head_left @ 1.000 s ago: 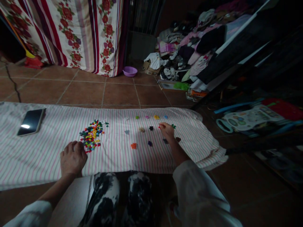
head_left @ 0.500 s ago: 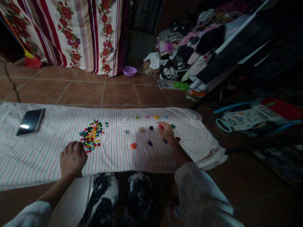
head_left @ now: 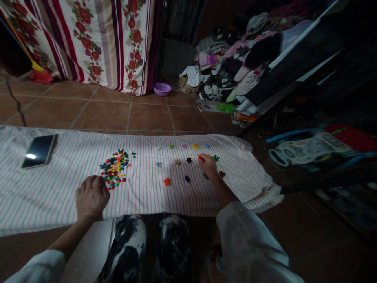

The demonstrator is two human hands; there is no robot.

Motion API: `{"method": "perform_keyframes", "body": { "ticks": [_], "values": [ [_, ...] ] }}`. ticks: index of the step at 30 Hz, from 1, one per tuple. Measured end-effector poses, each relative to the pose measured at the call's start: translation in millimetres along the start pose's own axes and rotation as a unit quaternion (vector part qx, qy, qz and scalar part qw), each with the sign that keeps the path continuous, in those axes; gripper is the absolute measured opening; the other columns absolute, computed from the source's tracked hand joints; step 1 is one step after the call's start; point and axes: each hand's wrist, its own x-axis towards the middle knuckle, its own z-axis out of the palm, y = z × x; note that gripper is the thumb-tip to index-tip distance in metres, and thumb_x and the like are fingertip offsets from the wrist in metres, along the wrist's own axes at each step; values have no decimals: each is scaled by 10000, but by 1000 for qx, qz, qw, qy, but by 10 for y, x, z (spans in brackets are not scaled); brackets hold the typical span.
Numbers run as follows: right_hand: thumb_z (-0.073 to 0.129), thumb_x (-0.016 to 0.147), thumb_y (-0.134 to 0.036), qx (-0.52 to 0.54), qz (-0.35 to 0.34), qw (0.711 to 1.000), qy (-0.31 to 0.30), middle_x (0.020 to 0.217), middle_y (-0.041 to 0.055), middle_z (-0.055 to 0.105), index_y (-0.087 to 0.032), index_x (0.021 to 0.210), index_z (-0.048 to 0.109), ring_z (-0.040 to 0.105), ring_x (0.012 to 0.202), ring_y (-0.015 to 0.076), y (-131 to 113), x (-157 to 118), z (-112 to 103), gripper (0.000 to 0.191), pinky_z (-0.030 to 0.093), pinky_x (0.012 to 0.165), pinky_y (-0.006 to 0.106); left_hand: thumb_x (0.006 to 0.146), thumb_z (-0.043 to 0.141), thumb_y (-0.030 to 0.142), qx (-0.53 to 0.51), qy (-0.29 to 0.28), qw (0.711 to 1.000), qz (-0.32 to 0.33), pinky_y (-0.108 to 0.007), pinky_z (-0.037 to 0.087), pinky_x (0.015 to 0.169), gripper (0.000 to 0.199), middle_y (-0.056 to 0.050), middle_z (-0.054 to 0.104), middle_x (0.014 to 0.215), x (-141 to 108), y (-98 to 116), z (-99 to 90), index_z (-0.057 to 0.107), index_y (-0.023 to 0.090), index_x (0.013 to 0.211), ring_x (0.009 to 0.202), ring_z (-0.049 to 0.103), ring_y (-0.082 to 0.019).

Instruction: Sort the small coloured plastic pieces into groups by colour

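My right hand (head_left: 209, 166) reaches across the striped cloth. Its fingertips are pinched together over small red pieces (head_left: 201, 158); part of the red shows at the tips. My left hand (head_left: 92, 196) rests on the cloth with its fingers curled under, their tips hidden, beside the lower left of a mixed pile of tiny coloured pieces (head_left: 114, 169). Small one-colour clusters lie spread around my right hand: black (head_left: 189, 160), tan (head_left: 176, 161), yellow (head_left: 195, 146), green (head_left: 216, 158), brown (head_left: 222, 173), dark blue (head_left: 187, 179), orange (head_left: 167, 181) and grey (head_left: 159, 164).
A phone (head_left: 39, 151) lies at the left of the striped cloth (head_left: 141, 196). Beyond the cloth are a tiled floor (head_left: 103, 114), a purple basin (head_left: 162, 89) and a flowered curtain (head_left: 103, 43). A heap of clothes (head_left: 235, 59) fills the back right.
The view has shifted very slightly. My right hand stays at the red pieces with only a small movement of its fingers; my left hand is still.
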Motion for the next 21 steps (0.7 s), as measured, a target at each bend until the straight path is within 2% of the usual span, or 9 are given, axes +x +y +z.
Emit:
{"method": "perform_keyframes", "body": {
  "ticks": [10, 14, 18, 21],
  "values": [
    [478, 763, -270, 7, 7, 1000, -4, 958, 119, 722, -160, 934, 725, 645, 915, 239, -17, -1, -52, 320, 497, 895, 394, 886, 380, 301, -2, 2, 1000, -3, -419, 409, 808, 334, -155, 579, 1200, 1, 22, -32, 592, 141, 1088, 1117, 518, -300],
    [471, 777, -273, -20, 27, 999, 31, 992, 119, 715, -163, 974, 715, 629, 964, 248, -82, -4, -72, 332, 476, 928, 411, 882, 383, 302, -9, 3, 1000, -5, -422, 406, 805, 333, -163, 575, 1199, 1, 15, -21, 592, 142, 1086, 1118, 512, -303],
    [456, 807, -262, -21, 27, 994, 103, 1012, 128, 701, -159, 981, 705, 616, 988, 253, -331, 36, -85, 321, 468, 938, 422, 869, 398, 295, -11, 2, 1000, -4, -423, 404, 816, 327, -164, 571, 1201, 0, 7, 1, 589, 141, 1084, 1118, 505, -304],
    [446, 842, -266, 23, -12, 990, 137, 1047, 134, 684, -157, 1012, 693, 605, 1021, 248, -700, 58, -88, 319, 479, 936, 411, 859, 412, 284, -18, 4, 1000, -9, -425, 402, 824, 317, -158, 567, 1205, -2, 6, 11, 589, 150, 1085, 1112, 499, -298]
  ]
}}
